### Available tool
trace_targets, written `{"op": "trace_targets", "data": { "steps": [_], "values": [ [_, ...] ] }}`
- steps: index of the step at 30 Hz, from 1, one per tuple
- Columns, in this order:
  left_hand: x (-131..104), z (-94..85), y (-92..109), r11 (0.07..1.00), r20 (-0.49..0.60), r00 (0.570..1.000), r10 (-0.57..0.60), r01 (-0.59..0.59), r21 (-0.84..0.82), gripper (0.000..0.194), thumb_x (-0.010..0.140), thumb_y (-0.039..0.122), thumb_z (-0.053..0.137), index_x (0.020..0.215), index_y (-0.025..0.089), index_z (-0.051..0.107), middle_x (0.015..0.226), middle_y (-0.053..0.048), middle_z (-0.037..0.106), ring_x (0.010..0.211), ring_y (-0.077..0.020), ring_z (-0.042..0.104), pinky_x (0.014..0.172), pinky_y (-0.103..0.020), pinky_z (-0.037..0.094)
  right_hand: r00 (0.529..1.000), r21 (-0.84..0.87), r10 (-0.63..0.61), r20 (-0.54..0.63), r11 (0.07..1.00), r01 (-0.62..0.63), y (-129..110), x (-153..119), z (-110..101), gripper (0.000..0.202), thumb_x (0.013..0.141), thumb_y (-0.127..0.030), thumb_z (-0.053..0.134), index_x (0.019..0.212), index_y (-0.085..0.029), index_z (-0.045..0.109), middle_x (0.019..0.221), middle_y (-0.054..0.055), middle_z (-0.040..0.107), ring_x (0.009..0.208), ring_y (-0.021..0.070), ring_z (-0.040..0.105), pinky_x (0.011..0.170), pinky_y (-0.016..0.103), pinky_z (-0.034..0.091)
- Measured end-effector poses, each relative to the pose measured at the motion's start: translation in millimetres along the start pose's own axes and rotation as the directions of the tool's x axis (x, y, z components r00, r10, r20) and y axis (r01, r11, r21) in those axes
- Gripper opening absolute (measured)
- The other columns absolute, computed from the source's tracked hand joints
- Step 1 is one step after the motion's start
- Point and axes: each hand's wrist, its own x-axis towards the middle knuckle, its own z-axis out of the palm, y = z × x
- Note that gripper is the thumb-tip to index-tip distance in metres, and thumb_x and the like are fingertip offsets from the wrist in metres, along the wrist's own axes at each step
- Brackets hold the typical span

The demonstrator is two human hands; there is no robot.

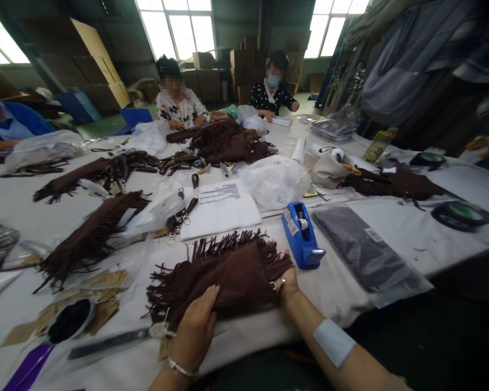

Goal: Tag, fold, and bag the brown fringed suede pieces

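Note:
A dark brown fringed cloth bag [236, 271] lies before me near the table's front edge, its fringe spread to the left and back. My left hand [198, 323] rests on its lower left part, fingers closed together at its front edge. At the bag's right end, my right hand [289, 277] grips the corner beside a small metal ring. A blue tape dispenser [302, 236] stands just behind my right hand. Left of my left hand are a tag on a string [161, 329] and a dark flat strip [110, 343].
Brown paper tags [22, 333] and a round black-filled dish [71, 320] lie at the left. A bagged dark item [362, 247] is at the right. Behind are more fringed pieces [93, 233], white sheets [224, 209] and plastic bags [275, 179]. Several people sit beyond.

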Motion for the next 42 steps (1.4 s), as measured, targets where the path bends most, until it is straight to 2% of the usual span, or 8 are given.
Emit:
{"op": "trace_targets", "data": {
  "steps": [8, 12, 15, 19, 25, 30, 37, 42],
  "values": [
    [-10, 16.6, 10, 0.991, 0.046, 0.996, 0.072, -0.076, 0.108, 0.055, 0.077, 0.003, 0.038, 0.131, 0.011, 0.043, 0.135, -0.012, 0.045, 0.124, -0.0252, 0.044, 0.095, -0.043, 0.046, 0.954, -0.291, -0.280, -0.110, 0.927, 0.238, -28, -36, -43, 0.054, 0.090, -0.056, 0.035, 0.132, -0.023, 0.042, 0.134, 0.007, 0.046, 0.121, 0.0250, 0.044, 0.106, 0.052, 0.029],
    [-21, 6.3, 32, 0.998, 0.075, 0.997, 0.002, -0.006, 0.059, 0.052, 0.081, 0.006, 0.041, 0.133, 0.011, 0.040, 0.140, -0.013, 0.038, 0.130, -0.0265, 0.034, 0.105, -0.052, 0.032, 0.807, -0.902, -0.557, 0.195, 0.222, 0.371, -21, -73, -16, 0.048, 0.093, -0.046, 0.041, 0.136, -0.025, 0.039, 0.142, 0.002, 0.035, 0.134, 0.0216, 0.022, 0.114, 0.045, 0.011],
    [-32, -10.0, 40, 0.996, 0.059, 0.998, -0.006, 0.012, -0.089, 0.043, 0.086, 0.008, 0.041, 0.128, 0.016, 0.045, 0.136, -0.009, 0.045, 0.128, -0.0219, 0.038, 0.110, -0.051, 0.022, 0.745, -0.806, -0.307, 0.592, -0.248, 0.538, 0, -77, 14, 0.048, 0.095, -0.037, 0.039, 0.141, -0.025, 0.031, 0.146, 0.001, 0.028, 0.136, 0.0218, 0.015, 0.114, 0.045, 0.013],
    [-65, -37.1, 19, 0.966, -0.105, 0.974, -0.199, 0.177, -0.189, 0.034, 0.089, 0.007, 0.042, 0.119, 0.020, 0.052, 0.114, -0.005, 0.061, 0.109, -0.0165, 0.053, 0.105, -0.042, 0.029, 0.606, -0.457, 0.272, 0.747, -0.452, 0.766, 45, -57, 29, 0.050, 0.094, -0.033, 0.044, 0.142, -0.026, 0.028, 0.143, 0.002, 0.033, 0.135, 0.0225, 0.020, 0.111, 0.049, 0.019],
    [-120, -64.9, -43, 0.858, -0.184, 0.847, -0.499, 0.513, 0.034, 0.027, 0.088, 0.015, 0.047, 0.114, 0.019, 0.056, 0.111, -0.007, 0.060, 0.107, -0.0233, 0.051, 0.095, -0.043, 0.036, 0.613, -0.425, 0.288, 0.735, -0.510, 0.748, 75, -58, 34, 0.037, 0.094, -0.034, 0.046, 0.130, -0.023, 0.045, 0.140, 0.002, 0.038, 0.136, 0.0220, 0.018, 0.111, 0.050, 0.019],
    [-125, -66.0, -85, 0.822, -0.042, 0.865, -0.499, 0.488, 0.294, 0.039, 0.084, 0.011, 0.048, 0.123, 0.016, 0.049, 0.131, -0.010, 0.049, 0.127, -0.0309, 0.034, 0.104, -0.054, 0.020, 0.502, -0.351, 0.409, 0.762, -0.391, 0.851, 108, -71, 44, 0.028, 0.087, -0.034, 0.059, 0.112, -0.023, 0.056, 0.138, 0.000, 0.042, 0.135, 0.0231, 0.021, 0.113, 0.048, 0.014],
    [-111, -102.6, -87, 0.843, 0.135, 0.857, -0.497, 0.441, 0.306, 0.006, 0.078, 0.013, 0.054, 0.084, 0.014, 0.055, 0.092, -0.010, 0.061, 0.107, -0.0269, 0.051, 0.101, -0.044, 0.028, 0.482, -0.291, 0.398, 0.781, -0.451, 0.844, 120, -67, 31, 0.014, 0.086, -0.017, 0.054, 0.098, -0.022, 0.060, 0.132, 0.000, 0.049, 0.132, 0.0205, 0.027, 0.112, 0.044, 0.017],
    [-122, -114.3, -59, 0.648, 0.346, 0.596, -0.725, 0.760, 0.050, 0.021, 0.081, 0.023, 0.054, 0.101, 0.017, 0.054, 0.079, -0.005, 0.063, 0.075, -0.0220, 0.059, 0.072, -0.031, 0.042, 0.515, -0.292, 0.363, 0.776, -0.518, 0.804, 120, -74, 23, 0.024, 0.083, -0.025, 0.063, 0.107, -0.023, 0.060, 0.136, 0.002, 0.045, 0.129, 0.0248, 0.033, 0.110, 0.047, 0.022]
  ]
}}
